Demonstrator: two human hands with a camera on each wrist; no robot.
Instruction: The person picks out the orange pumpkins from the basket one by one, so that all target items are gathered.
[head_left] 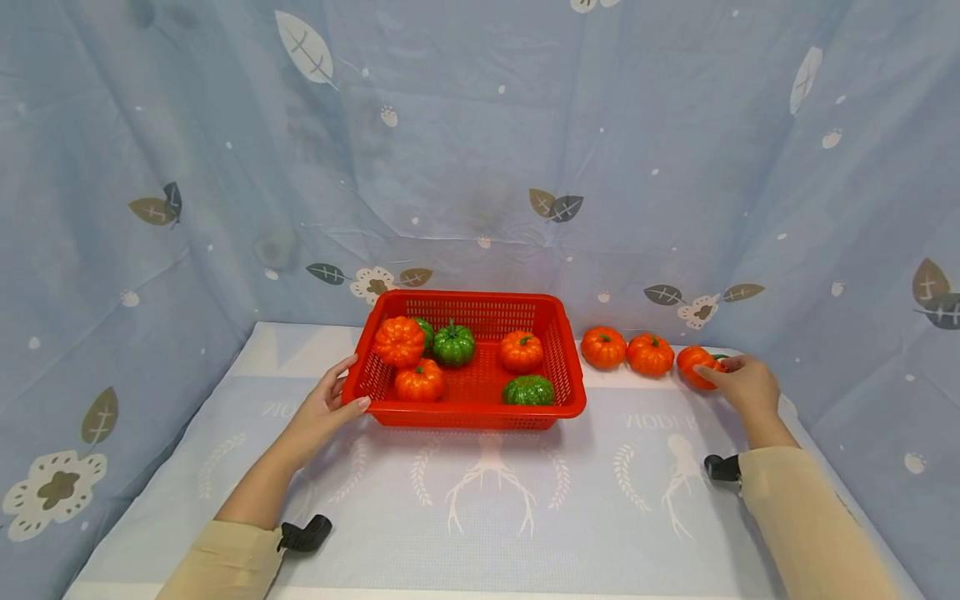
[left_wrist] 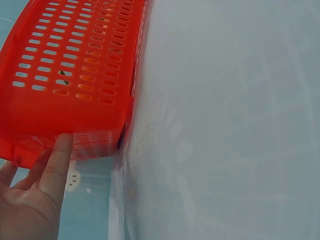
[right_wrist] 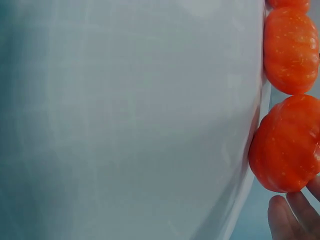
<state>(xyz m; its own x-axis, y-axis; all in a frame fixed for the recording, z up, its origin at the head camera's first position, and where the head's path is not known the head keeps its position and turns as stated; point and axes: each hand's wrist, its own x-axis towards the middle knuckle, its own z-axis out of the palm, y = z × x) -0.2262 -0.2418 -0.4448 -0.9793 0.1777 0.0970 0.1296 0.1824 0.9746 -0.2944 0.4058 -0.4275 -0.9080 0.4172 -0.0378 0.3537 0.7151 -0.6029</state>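
Observation:
At the right end of a row of three small orange pumpkins, my right hand (head_left: 742,387) holds the last orange pumpkin (head_left: 693,364) between thumb and fingers, its green stem partly covered. In the right wrist view, the fingertips (right_wrist: 295,205) meet the near end of that pumpkin, which sits on the table. My left hand (head_left: 322,417) is at the left end of a red plastic basket (head_left: 480,412), its extended fingers touching the wall and the thumb near the front corner. Inside the basket lie three orange pumpkins (head_left: 420,381) and three green ones (head_left: 453,344), one partly hidden.
Two more orange pumpkins (head_left: 650,356) stand between the basket and the right hand, along the table's back edge. A patterned cloth covers the table (head_left: 585,517). Blue curtains (head_left: 465,150) hang close behind and on both sides.

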